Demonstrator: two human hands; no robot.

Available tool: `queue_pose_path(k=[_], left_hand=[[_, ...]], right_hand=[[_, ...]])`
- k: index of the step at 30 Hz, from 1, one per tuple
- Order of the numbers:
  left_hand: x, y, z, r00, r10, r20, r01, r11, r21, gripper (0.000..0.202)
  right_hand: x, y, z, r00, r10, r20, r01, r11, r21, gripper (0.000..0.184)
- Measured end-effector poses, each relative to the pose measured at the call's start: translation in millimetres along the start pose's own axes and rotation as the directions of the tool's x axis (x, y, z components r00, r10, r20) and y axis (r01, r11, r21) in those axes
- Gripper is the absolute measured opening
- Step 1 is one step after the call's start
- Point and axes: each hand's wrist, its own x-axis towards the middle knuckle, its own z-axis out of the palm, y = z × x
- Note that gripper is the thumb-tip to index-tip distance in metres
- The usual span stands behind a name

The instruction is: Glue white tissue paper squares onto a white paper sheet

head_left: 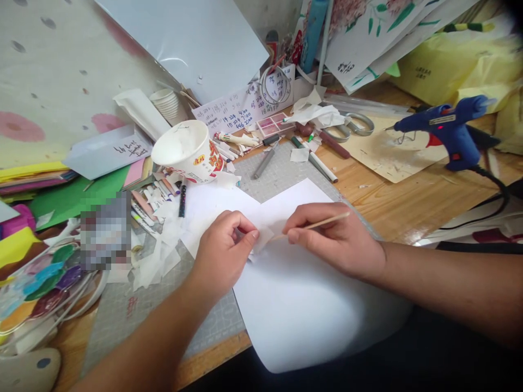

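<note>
My left hand (pixel 224 245) pinches a small piece of white paper (pixel 262 239) between thumb and fingers. In my right hand (pixel 333 234) is a thin wooden stick (pixel 327 221), held like a pen, its lower tip at the edge of the small paper. Both hands are above a large sheet of white paper (pixel 294 305), which hangs over the table's front edge. Beneath that sheet lies a grey cutting mat (pixel 204 326).
A paper tub (pixel 183 149) stands behind my left hand, beside scattered markers (pixel 151 198) and paper scraps (pixel 161 258). Scissors (pixel 355 125) and a blue glue gun (pixel 449 130) are at the right. A paint palette (pixel 41 283) sits at the left.
</note>
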Motion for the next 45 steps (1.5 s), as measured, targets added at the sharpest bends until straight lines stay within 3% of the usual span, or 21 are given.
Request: queue_pose_path(k=[4, 8, 20, 31, 41, 45], left_hand=[[0, -1, -0.3, 1.000, 0.004, 0.016, -0.005, 0.999, 0.039, 0.010], [0, -1, -0.6, 0.999, 0.012, 0.034, -0.014, 0.999, 0.033, 0.011], [1, -3, -2.5, 0.997, 0.061, 0.041, -0.065, 0.995, 0.081, 0.007], [2, -2, -9.7, 0.992, 0.088, 0.090, -0.098, 0.989, 0.111, 0.008], [0, -3, -10.1, 0.986, 0.125, 0.107, -0.138, 0.983, 0.121, 0.010], [-1, -3, -12.0, 0.979, 0.170, 0.115, -0.184, 0.974, 0.129, 0.012]], right_hand=[[-2, 0, -2, 0.995, -0.007, -0.104, 0.014, 0.998, 0.062, 0.013], [0, 0, -1, 0.995, -0.079, -0.057, 0.082, 0.995, 0.048, 0.013], [5, 4, 5, 0.993, -0.039, 0.109, 0.040, 0.999, -0.009, 0.016], [6, 4, 6, 0.992, -0.084, 0.091, 0.085, 0.996, -0.014, 0.015], [5, 8, 11, 0.976, -0.161, 0.149, 0.184, 0.972, -0.150, 0.010], [3, 6, 8, 0.981, -0.149, 0.127, 0.160, 0.984, -0.084, 0.010]])
